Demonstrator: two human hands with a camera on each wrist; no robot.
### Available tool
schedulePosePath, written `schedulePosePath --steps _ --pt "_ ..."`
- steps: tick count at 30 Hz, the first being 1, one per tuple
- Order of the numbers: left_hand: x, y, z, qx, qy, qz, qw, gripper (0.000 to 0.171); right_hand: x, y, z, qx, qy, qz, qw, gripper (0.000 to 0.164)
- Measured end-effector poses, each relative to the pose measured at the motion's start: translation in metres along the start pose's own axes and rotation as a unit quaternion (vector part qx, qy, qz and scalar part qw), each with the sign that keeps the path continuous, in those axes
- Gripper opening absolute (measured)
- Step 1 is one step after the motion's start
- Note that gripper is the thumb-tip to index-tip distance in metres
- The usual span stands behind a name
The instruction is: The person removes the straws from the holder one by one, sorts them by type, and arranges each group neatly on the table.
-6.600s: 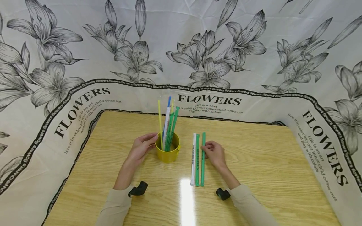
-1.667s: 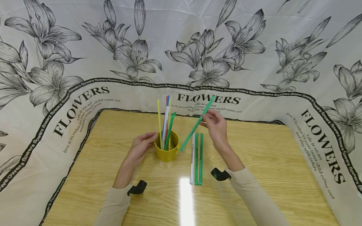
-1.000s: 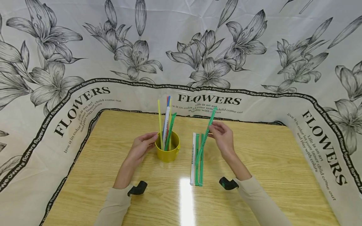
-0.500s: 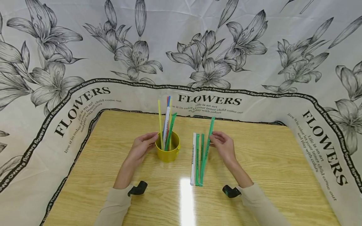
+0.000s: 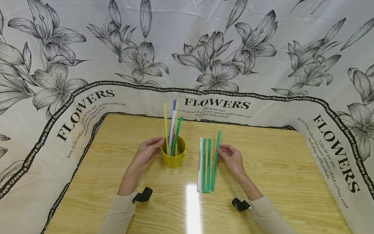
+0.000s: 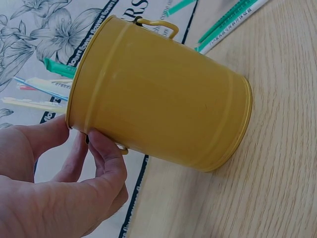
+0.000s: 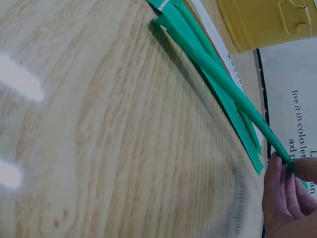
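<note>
A yellow metal bucket (image 5: 173, 161) stands on the table, holding several upright straws (image 5: 172, 130), some in printed wrappers. My left hand (image 5: 143, 154) grips its rim and side handle between thumb and fingers; the left wrist view shows the bucket wall (image 6: 158, 94) close up. My right hand (image 5: 232, 159) pinches a green wrapped straw (image 5: 215, 162) by its upper half, right of a row. That row is one white wrapped straw (image 5: 200, 165) and two green wrapped straws (image 5: 208, 165) lying side by side. In the right wrist view the held straw (image 7: 233, 91) appears slightly above the row.
The wood-grain table (image 5: 271, 169) extends on both sides of the hands. A white floral cloth (image 5: 157, 71) hangs behind and around it. Each wrist carries a black camera mount (image 5: 143, 195). A bright light reflection lies on the tabletop near the front.
One green straw fewer stands in the bucket than at first. My right hand has moved down and right with it, turning it from a slant to nearly parallel with the row. Left hand unmoved.
</note>
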State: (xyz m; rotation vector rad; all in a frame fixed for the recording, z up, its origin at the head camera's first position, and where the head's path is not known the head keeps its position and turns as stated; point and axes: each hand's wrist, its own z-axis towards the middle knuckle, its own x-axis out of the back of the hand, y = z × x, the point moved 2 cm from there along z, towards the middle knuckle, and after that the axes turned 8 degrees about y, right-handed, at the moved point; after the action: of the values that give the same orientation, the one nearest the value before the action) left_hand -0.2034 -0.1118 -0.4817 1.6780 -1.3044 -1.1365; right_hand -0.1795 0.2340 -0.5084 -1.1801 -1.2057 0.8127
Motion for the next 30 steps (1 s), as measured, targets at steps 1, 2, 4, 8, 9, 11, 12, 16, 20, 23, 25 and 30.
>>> schedulePosePath --steps 1,2,4,8,9,11,12,16,20,23,25,30 --pt "0.000 0.000 0.000 0.000 0.001 0.000 1.0000 0.037 0.000 0.001 0.000 -0.003 0.000 -0.005 1.000 0.037" --pt "0.000 0.000 0.000 0.000 0.001 0.000 1.0000 0.037 -0.001 0.003 0.000 -0.005 -0.001 -0.007 1.000 0.037" --pt "0.000 0.000 0.000 0.000 0.002 0.001 1.0000 0.037 -0.002 0.006 0.000 -0.014 0.000 -0.015 1.000 0.036" --pt "0.000 0.000 0.000 0.000 0.002 0.002 1.0000 0.037 -0.006 0.010 0.000 -0.019 0.008 -0.045 0.999 0.034" --pt "0.000 0.000 0.000 0.000 0.001 0.002 1.0000 0.037 -0.006 0.011 0.000 -0.017 0.008 -0.050 0.999 0.033" --pt "0.000 0.000 0.000 -0.001 0.000 0.002 1.0000 0.038 -0.008 0.011 0.000 -0.012 0.010 -0.058 0.998 0.032" --pt "0.000 0.000 0.000 -0.001 -0.001 0.002 1.0000 0.038 -0.009 0.012 0.000 -0.009 0.010 -0.058 0.998 0.031" --pt "0.000 0.000 -0.001 -0.002 -0.001 0.004 1.0000 0.038 -0.012 0.006 -0.002 -0.001 0.003 -0.060 0.998 0.028" --pt "0.000 0.000 0.000 0.001 0.001 0.006 1.0000 0.038 -0.015 0.006 -0.001 0.006 0.000 -0.079 0.997 0.027" --pt "0.000 0.000 0.000 0.003 0.002 0.008 1.0000 0.038 -0.017 0.011 0.002 0.020 0.000 -0.105 0.994 0.025" --pt "0.000 0.001 0.000 0.002 0.001 0.007 1.0000 0.038 -0.019 0.010 0.003 0.029 -0.002 -0.121 0.992 0.023" --pt "0.000 0.001 -0.001 0.001 0.001 0.007 1.0000 0.038 -0.022 0.008 0.003 0.044 -0.006 -0.144 0.989 0.018"
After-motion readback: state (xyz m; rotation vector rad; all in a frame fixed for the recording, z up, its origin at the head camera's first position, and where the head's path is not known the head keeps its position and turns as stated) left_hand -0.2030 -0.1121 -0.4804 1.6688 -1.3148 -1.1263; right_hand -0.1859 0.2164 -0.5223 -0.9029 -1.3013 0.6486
